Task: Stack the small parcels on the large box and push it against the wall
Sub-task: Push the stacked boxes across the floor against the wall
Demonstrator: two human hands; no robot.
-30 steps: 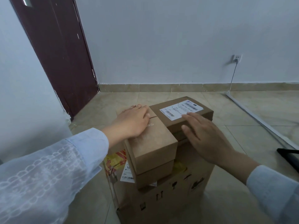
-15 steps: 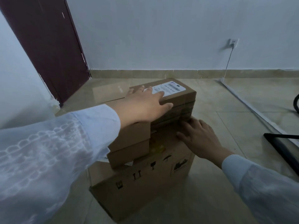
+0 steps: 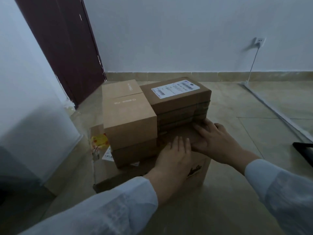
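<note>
Both hands' fingers (image 3: pixel 179 143) now flat atop large box (image 3: pixel 198 170).

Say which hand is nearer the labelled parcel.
Right. The right hand lies flat on the large box, fingertips at the base of the labelled parcel. The left hand rests flat, nearer the person.

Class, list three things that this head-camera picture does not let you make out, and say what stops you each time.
1. Shipping label text on the top parcel: too small and blurred.
2. Large box top: mostly covered by the parcels, left hand and right hand.
3. Black object on the floor: cut off by the right edge.
</note>
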